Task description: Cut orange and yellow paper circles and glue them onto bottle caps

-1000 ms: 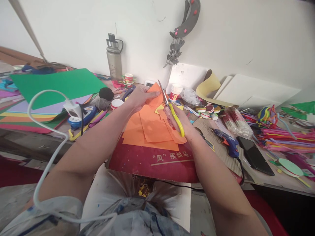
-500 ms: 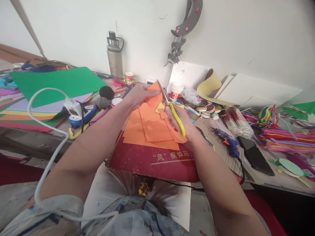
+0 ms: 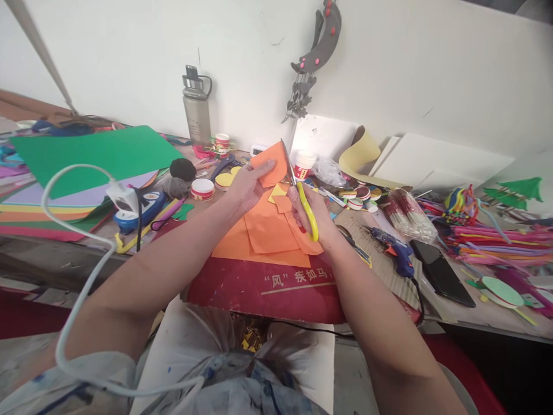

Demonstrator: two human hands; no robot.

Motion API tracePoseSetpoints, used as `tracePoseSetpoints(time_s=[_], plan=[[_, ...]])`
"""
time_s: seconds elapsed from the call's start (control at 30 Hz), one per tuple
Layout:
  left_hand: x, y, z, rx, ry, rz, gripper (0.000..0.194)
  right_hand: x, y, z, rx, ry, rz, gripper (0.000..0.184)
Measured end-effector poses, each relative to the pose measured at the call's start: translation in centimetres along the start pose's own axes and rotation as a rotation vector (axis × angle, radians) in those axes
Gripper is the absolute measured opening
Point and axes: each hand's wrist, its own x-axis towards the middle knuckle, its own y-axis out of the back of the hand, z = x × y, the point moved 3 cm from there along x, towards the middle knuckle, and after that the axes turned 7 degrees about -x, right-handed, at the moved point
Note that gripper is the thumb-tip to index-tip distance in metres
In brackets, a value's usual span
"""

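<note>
My left hand pinches a small piece of orange paper and holds it up above the bench. My right hand grips yellow-handled scissors; the blades point up and meet the right edge of that piece. Under both hands lie several larger orange sheets on a red board with white lettering. A small yellow scrap lies between the hands.
A green sheet tops a stack of coloured sheets at left. A grey bottle, tape rolls, a paper cup, a blue glue gun, a black phone and coloured sticks crowd the bench. A white cable loops at left.
The left hand has lifted the orange piece slightly and turned it, and the scissors have followed along its edge. The view has shifted a little to the right.
</note>
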Motion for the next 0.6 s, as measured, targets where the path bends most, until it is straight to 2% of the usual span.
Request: tracePoseSetpoints(time_s=[0.13,0.23,0.6], plan=[[0.47,0.46,0.40,0.055,-0.063,0.030,0.041,-0.15,-0.34,-0.12,0.027,-0.001,-0.048,0.069],[0.70,0.54,0.61,0.059,-0.112,0.011,0.042,-0.03,-0.44,0.00,0.030,-0.002,-0.066,0.070],[0.09,-0.20,0.52,0.068,-0.085,-0.053,0.037,0.01,-0.33,0.20,0.029,0.023,-0.093,0.067]])
